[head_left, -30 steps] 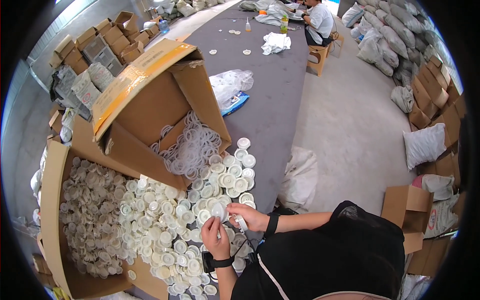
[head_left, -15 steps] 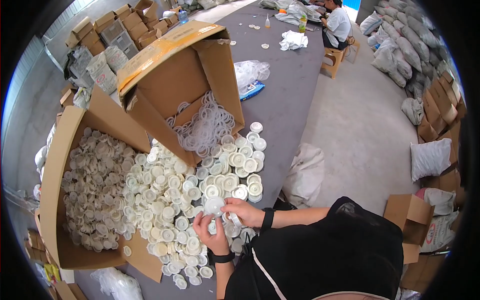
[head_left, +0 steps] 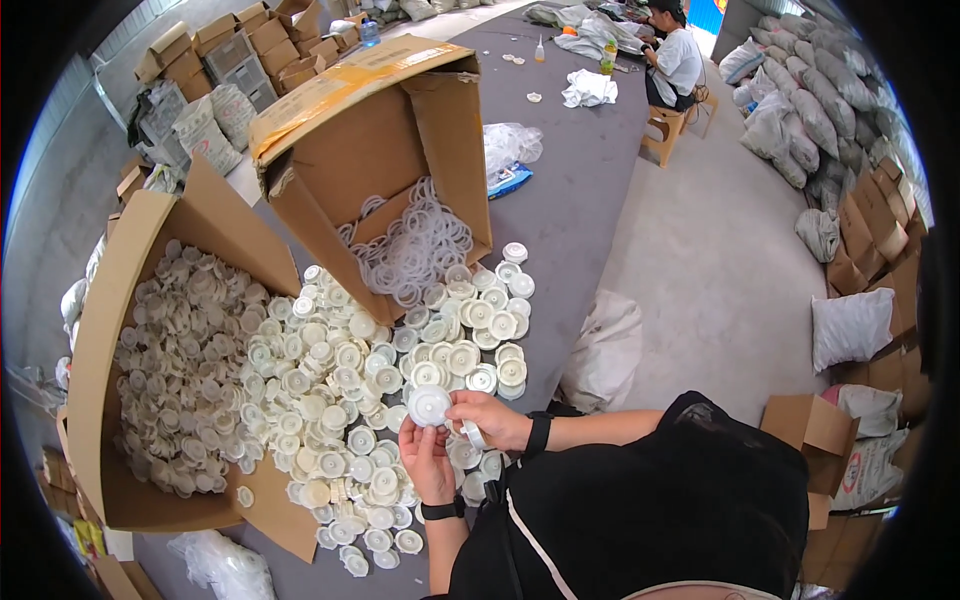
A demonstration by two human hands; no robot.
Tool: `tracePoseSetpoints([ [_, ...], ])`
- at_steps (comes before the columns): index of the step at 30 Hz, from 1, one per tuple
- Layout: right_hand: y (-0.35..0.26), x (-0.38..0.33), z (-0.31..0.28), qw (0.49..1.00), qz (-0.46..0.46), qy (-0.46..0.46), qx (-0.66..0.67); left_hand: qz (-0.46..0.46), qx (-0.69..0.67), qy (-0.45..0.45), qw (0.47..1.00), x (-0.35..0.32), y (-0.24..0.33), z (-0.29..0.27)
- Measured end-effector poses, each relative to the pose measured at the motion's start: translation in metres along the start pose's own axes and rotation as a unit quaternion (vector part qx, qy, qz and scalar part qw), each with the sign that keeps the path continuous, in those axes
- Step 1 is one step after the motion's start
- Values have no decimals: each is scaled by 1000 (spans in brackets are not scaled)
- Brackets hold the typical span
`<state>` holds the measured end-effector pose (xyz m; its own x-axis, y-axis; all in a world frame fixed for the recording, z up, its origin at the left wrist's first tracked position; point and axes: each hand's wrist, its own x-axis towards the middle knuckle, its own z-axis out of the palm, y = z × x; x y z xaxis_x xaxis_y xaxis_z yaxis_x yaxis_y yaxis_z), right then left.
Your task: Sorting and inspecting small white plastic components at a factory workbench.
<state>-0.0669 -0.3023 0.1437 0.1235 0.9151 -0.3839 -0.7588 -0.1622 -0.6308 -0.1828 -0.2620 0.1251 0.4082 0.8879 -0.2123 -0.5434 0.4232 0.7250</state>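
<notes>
In front of me, a round white plastic cap [head_left: 430, 404] with a small centre nub is pinched between both hands. My left hand [head_left: 428, 465] grips its near edge from below, with fingers closed. At its right edge my right hand [head_left: 490, 418] holds it with thumb and forefinger. A second white ring-like piece [head_left: 473, 434] sits in the curled lower fingers of my right hand. Around and beneath my hands spreads a heap of similar whitish caps [head_left: 330, 380]. Part of the left fingers is hidden behind the cap.
An open carton [head_left: 92, 360] on its side spills more caps at left. Behind the heap, a tilted carton [head_left: 335, 150] holds translucent rings [head_left: 418, 245]. Plastic bags [head_left: 510, 145] lie on the grey table [head_left: 560, 210]. A person [head_left: 678, 62] sits at the far end.
My left hand has shifted slightly right and its fingers have closed in under the cap. The cap now faces up more fully. My right hand has barely moved; the view has turned slightly.
</notes>
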Motion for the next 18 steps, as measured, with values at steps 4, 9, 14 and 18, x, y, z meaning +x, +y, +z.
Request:
tracePoseSetpoints([
  [4, -2, 0, 4, 999, 11, -16, 27, 5, -11, -3, 1000, 2, -1, -4],
  [9, -3, 2, 5, 999, 24, -23, 13, -1, -15, -5, 1000, 3, 0, -4],
  [14, 4, 7, 2, 997, -36, -43, -46, -4, -10, 0, 1000, 0, -3, -3],
  [18, 1, 3, 1, 994, -43, -76, -59, -19, -95, -35, 995, -2, -3, -7],
])
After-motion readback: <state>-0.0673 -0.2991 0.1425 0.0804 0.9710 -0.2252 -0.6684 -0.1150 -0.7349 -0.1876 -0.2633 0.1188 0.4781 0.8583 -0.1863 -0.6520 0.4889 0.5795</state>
